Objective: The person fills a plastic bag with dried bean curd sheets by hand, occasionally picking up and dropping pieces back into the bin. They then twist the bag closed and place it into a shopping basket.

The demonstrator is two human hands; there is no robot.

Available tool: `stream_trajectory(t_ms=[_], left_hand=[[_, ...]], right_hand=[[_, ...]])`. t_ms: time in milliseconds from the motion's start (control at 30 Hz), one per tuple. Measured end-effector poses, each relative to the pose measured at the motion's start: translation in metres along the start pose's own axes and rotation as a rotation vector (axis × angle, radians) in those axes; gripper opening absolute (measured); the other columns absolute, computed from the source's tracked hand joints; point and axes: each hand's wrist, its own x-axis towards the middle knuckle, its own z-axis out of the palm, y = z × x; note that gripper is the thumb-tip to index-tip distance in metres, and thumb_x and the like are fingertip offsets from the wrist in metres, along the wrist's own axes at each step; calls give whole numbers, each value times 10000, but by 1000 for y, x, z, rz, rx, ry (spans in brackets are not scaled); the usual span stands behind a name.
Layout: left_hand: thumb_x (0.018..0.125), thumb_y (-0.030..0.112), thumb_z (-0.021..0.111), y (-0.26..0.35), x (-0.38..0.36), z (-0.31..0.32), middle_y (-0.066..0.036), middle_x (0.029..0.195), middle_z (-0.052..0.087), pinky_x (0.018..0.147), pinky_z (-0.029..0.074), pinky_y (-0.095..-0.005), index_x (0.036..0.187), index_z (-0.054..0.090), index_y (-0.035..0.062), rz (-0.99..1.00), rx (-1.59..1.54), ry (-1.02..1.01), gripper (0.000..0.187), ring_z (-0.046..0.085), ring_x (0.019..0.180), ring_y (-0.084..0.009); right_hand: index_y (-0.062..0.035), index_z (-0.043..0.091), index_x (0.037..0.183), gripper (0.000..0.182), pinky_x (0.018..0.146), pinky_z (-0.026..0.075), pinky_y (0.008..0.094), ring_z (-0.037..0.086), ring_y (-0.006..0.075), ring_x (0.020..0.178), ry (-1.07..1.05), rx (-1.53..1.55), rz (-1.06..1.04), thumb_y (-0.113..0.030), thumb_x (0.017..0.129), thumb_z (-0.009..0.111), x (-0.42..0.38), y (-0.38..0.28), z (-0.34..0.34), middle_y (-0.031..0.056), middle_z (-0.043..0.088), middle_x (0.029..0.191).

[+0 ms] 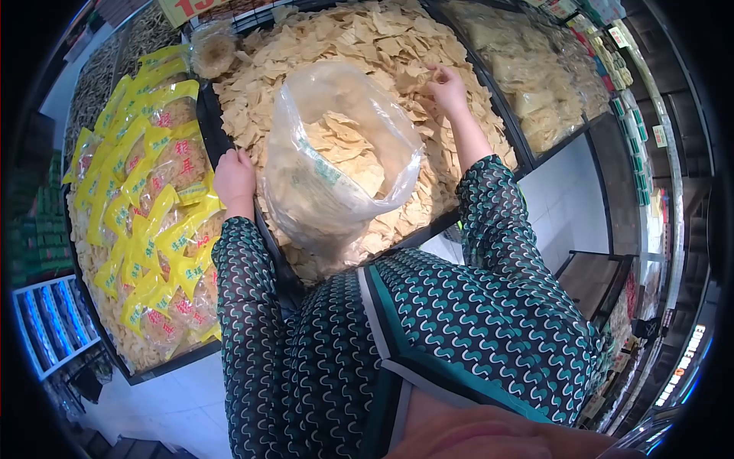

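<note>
A large clear plastic bag (302, 180) stands with its mouth wide, partly filled with pale-yellow dried flakes (344, 149). It rests on a wide bin of the same thin, brittle-looking flakes (367, 34). To the bag's right, over the loose flakes, my right hand (447, 92) has thumb and fingers pinched together on what looks like one flake. My left hand (235, 182) is closed at the bin's black left edge (210, 115), just left of the bag. Whatever its curled fingers may grip is hidden. Neither hand touches the bag visibly.
Left of the bin are yellow-and-clear packets (145, 199) with red lettering, piled in another bin. A bin of clear-bagged goods (527, 76) lies to the right. A round clear-wrapped item (214, 52) and a yellow price sign (183, 9) sit at the far left corner.
</note>
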Motion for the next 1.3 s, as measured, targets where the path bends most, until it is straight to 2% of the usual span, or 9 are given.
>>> stream_trajectory(t_ms=[67, 333, 467, 600, 800, 900, 1033, 1200, 1300], left_hand=[[938, 341, 512, -1, 0, 1, -135, 845, 621, 649, 500, -474, 815, 579, 76, -6, -9, 3, 300, 626, 788, -353], [940, 338, 509, -2, 0, 1, -135, 844, 621, 657, 502, -473, 820, 578, 74, 4, 9, 1, 298, 625, 793, -354], [942, 338, 502, -1, 0, 1, -141, 852, 628, 661, 503, -477, 820, 577, 73, -4, 2, 2, 301, 628, 800, -359], [942, 339, 499, -1, 0, 1, -146, 854, 632, 662, 502, -483, 816, 574, 72, -11, 0, -8, 304, 628, 799, -364], [940, 336, 503, 0, -1, 0, -148, 845, 632, 654, 501, -481, 807, 573, 74, 6, -2, 9, 301, 627, 792, -366], [939, 330, 507, 0, 0, 1, -147, 847, 628, 653, 499, -480, 807, 574, 70, -5, -17, 4, 299, 626, 793, -362], [948, 338, 491, -2, 0, 1, -148, 867, 632, 668, 498, -481, 824, 575, 65, 3, -18, -7, 311, 623, 809, -364], [956, 346, 473, 3, 1, -4, -154, 883, 642, 685, 501, -478, 843, 578, 65, -41, -6, -54, 320, 625, 828, -364], [957, 349, 470, 3, 1, -3, -156, 884, 643, 691, 502, -481, 847, 577, 65, -35, -2, -57, 323, 626, 834, -365]], right_hand=[[-28, 607, 996, 232, 493, 495, 284, 580, 127, 573, -3, 325, 30, 13, 769, 638, -3, -3, -10, 12, 500, 729], [-38, 596, 1058, 277, 666, 571, 259, 647, 134, 792, -179, 670, -86, 13, 801, 687, -58, -84, -53, 69, 603, 1029], [-40, 600, 1095, 266, 814, 563, 298, 620, 136, 989, -563, 402, -572, -18, 842, 683, -120, -154, -39, 39, 626, 1062], [-35, 557, 1233, 500, 1043, 430, 419, 530, 320, 1203, -621, -192, -995, -206, 796, 732, -143, -165, 21, 163, 578, 1247], [-66, 363, 1450, 741, 1134, 303, 451, 283, 399, 1408, -617, -582, -995, -407, 856, 646, -174, -164, 49, 232, 341, 1491], [-68, 400, 1434, 736, 1112, 338, 450, 360, 380, 1372, -571, -482, -1134, -403, 841, 681, -158, -162, 30, 219, 412, 1453], [-56, 481, 1385, 718, 1078, 394, 441, 498, 346, 1275, -354, -127, -731, -332, 782, 756, -98, -149, -18, 182, 549, 1348], [-106, 344, 1472, 1035, 1115, 342, 412, 360, 358, 1374, -369, -659, -328, -362, 622, 876, -42, -49, -31, 216, 359, 1492], [-159, 286, 1499, 1099, 1097, 362, 423, 340, 414, 1366, -451, -638, -277, -328, 587, 876, -53, -5, -2, 272, 345, 1469]])
